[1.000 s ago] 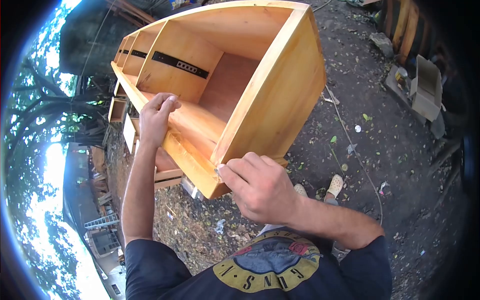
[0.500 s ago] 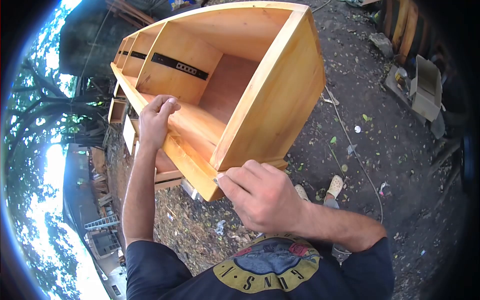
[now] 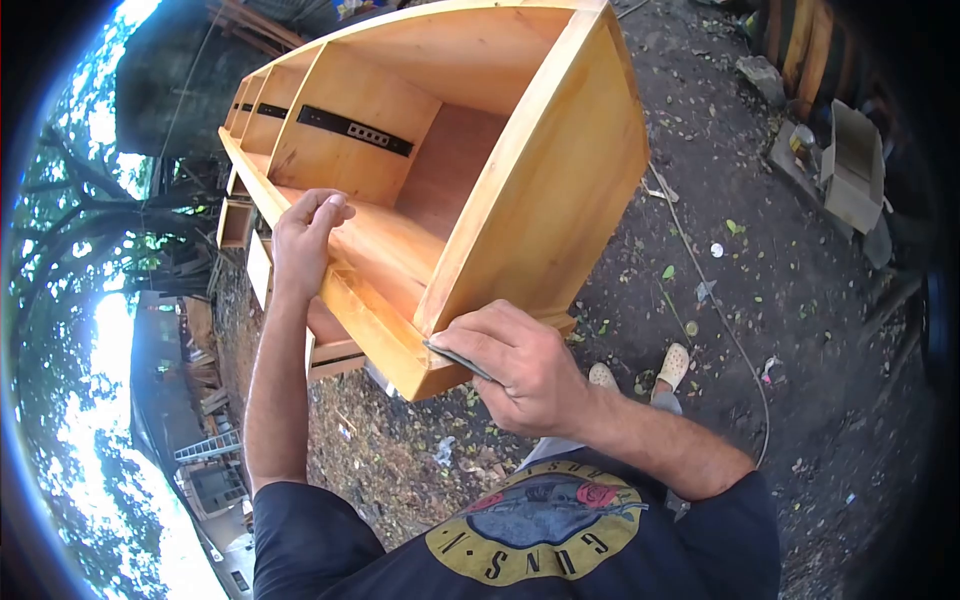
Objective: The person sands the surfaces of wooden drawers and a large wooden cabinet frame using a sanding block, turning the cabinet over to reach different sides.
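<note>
A long varnished wooden cabinet frame (image 3: 560,190) with open compartments lies in front of me. My left hand (image 3: 303,240) is closed over its near front rail (image 3: 365,330), with the fingers curled and the thumb on top. At the near corner, my right hand (image 3: 515,360) pinches a thin dark grey piece of sandpaper (image 3: 462,360) and presses it to the wood where the rail meets the end panel. Part of the sandpaper is hidden under the fingers. Black drawer slides (image 3: 355,130) are fixed to the inner dividers.
Smaller wooden drawer boxes (image 3: 236,222) stand beyond the rail on the left. A cardboard box (image 3: 853,165) sits at the right on the dirt ground. A cable (image 3: 725,325) runs along the ground there. A ladder (image 3: 208,445) lies at the far left.
My right hand has tilted and shifted slightly at the corner, so more of the sandpaper shows. My left hand stays on the rail. The whole view has shifted a little.
</note>
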A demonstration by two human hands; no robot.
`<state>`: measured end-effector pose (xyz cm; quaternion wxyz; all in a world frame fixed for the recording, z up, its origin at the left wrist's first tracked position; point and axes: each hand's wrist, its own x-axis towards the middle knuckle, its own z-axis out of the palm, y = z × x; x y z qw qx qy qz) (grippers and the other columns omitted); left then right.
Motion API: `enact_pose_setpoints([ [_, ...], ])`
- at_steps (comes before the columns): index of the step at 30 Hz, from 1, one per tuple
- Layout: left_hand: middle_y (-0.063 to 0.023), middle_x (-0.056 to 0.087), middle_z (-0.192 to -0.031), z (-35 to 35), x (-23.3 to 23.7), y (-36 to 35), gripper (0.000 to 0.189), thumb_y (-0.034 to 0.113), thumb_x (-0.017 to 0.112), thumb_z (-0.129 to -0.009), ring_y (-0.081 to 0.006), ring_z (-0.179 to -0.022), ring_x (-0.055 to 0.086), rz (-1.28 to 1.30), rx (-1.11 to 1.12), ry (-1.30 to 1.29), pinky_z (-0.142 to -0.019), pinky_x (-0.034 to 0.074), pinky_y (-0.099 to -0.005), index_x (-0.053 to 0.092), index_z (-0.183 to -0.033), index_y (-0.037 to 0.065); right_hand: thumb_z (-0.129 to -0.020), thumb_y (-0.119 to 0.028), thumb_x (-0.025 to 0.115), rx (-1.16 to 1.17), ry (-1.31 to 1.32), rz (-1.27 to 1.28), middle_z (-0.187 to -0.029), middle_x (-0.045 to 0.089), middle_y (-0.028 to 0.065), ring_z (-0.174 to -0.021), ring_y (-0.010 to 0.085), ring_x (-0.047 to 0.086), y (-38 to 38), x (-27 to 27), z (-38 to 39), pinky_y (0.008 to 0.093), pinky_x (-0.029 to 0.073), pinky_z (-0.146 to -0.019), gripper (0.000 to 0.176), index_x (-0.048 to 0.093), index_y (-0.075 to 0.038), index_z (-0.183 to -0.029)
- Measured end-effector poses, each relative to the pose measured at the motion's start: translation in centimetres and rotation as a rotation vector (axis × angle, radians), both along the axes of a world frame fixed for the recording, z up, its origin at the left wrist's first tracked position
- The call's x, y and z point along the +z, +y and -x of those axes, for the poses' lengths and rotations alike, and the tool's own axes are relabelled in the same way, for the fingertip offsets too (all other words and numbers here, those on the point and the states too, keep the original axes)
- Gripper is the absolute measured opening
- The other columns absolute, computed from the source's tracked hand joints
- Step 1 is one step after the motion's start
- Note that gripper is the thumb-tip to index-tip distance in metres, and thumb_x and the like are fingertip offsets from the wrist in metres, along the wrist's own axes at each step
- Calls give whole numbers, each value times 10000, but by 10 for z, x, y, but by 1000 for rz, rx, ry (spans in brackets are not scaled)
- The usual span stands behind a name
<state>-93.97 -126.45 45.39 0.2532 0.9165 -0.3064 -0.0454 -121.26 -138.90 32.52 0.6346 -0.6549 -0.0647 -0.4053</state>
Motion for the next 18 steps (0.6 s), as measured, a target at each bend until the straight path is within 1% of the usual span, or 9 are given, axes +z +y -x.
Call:
enact_pose_setpoints([
  [3, -137, 790, -1001, -2, 0, -1, 373, 296, 651, -1056, -196, -978, 727, -9, -17, -4, -939, 547, -344, 755, -1158, -48, -762, 119, 623, -30, 105, 37, -1083, 747, 169, -988, 353, 732, 1, -29, 3, 439, 615, -868, 449, 735, -1, -1180],
  [5, -141, 799, -980, -4, -1, 2, 356, 293, 667, -1046, -199, -972, 745, 10, -15, 6, -927, 561, -337, 756, -1154, -35, -769, 118, 612, -76, 199, 51, -1071, 748, 167, -987, 357, 734, 8, -94, 1, 436, 619, -875, 429, 739, -2, -1161],
  [6, -140, 797, -978, -3, -2, 3, 355, 291, 667, -1046, -200, -970, 744, 11, -14, 7, -926, 561, -337, 755, -1153, -36, -773, 117, 606, -98, 248, 57, -1066, 748, 166, -987, 359, 735, 11, -114, 2, 435, 621, -879, 420, 741, -2, -1151],
  [9, -137, 794, -974, -4, -1, 0, 352, 285, 668, -1046, -202, -965, 741, 21, -20, 5, -924, 560, -338, 755, -1153, -39, -774, 116, 607, -116, 206, 0, -1056, 752, 172, -972, 359, 741, 13, -109, 1, 435, 620, -861, 395, 743, -4, -1125],
  [10, -136, 793, -974, -3, -1, 1, 351, 284, 667, -1047, -202, -965, 740, 18, -21, 7, -923, 560, -338, 755, -1153, -39, -775, 116, 608, -102, 162, -18, -1054, 753, 173, -973, 359, 743, 13, -90, 1, 437, 619, -859, 392, 744, -4, -1123],
  [12, -135, 792, -974, -2, 0, 1, 349, 280, 665, -1048, -200, -965, 738, 16, -21, 4, -923, 558, -336, 754, -1154, -40, -777, 116, 609, -75, 72, -49, -1050, 755, 175, -974, 359, 748, 7, -35, 0, 441, 617, -855, 387, 745, -6, -1118],
  [14, -133, 792, -974, -1, 0, 0, 348, 277, 663, -1051, -197, -966, 736, 20, -23, 1, -923, 557, -333, 754, -1154, -43, -774, 116, 611, -46, 57, -54, -1039, 756, 172, -973, 358, 750, 4, -25, -2, 445, 615, -852, 387, 742, -7, -1117],
  [16, -132, 791, -975, -3, -1, 0, 344, 273, 660, -1052, -195, -967, 733, 23, -30, 15, -924, 556, -332, 754, -1156, -42, -787, 99, 624, -51, 95, -25, -1047, 756, 177, -990, 365, 744, 2, -33, 0, 451, 611, -872, 369, 741, -10, -1119],
  [18, -129, 790, -975, -4, 0, 3, 341, 270, 658, -1054, -193, -968, 732, 18, -28, 19, -926, 555, -331, 755, -1157, -40, -816, 66, 646, -81, 181, 28, -1076, 753, 189, -1026, 380, 731, 8, -77, 3, 461, 606, -914, 332, 742, -17, -1123],
])
